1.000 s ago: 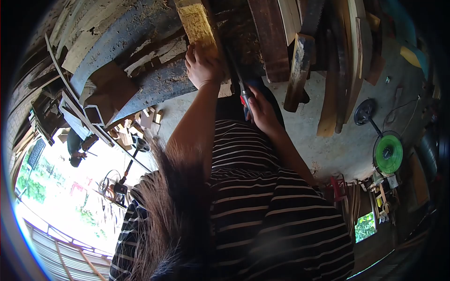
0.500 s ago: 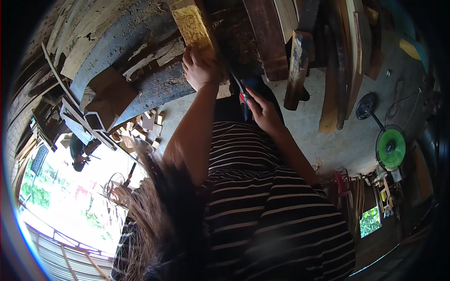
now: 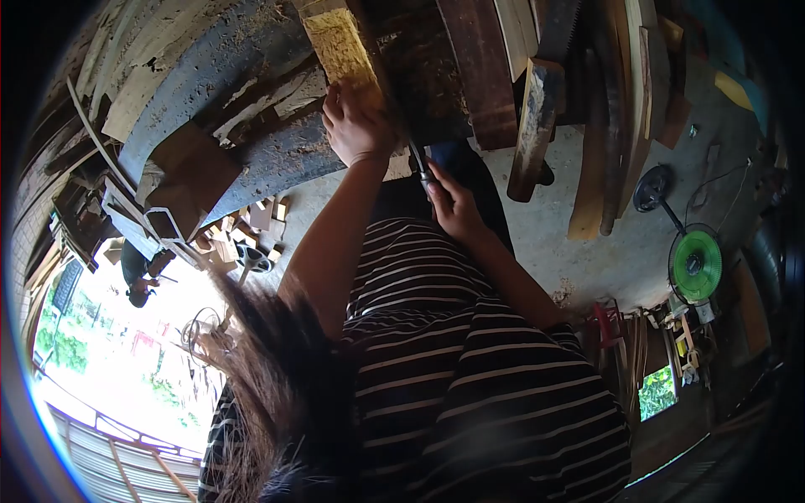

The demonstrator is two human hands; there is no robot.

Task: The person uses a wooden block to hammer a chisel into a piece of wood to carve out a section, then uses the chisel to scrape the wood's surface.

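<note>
A long wooden piece (image 3: 340, 42) with a yellowish recessed face lies at the top centre. My left hand (image 3: 356, 126) is on its near end, fingers curled over the wood. Just to the right, my right hand (image 3: 453, 201) is closed round the handle of a dark, slim tool (image 3: 421, 163). The tool's upper part runs along the right side of the wooden piece, and its far end cannot be made out in the shadow.
Wooden boards (image 3: 478, 75) and a saw (image 3: 558, 33) lie at upper right. A green fan (image 3: 696, 264) stands on the right. Wood offcuts (image 3: 268, 214) lie on the floor at left; another person (image 3: 137, 272) is beyond.
My right hand and the tool have shifted slightly left. My left hand stays on the wooden piece, in nearly the same place. The view has shifted a little.
</note>
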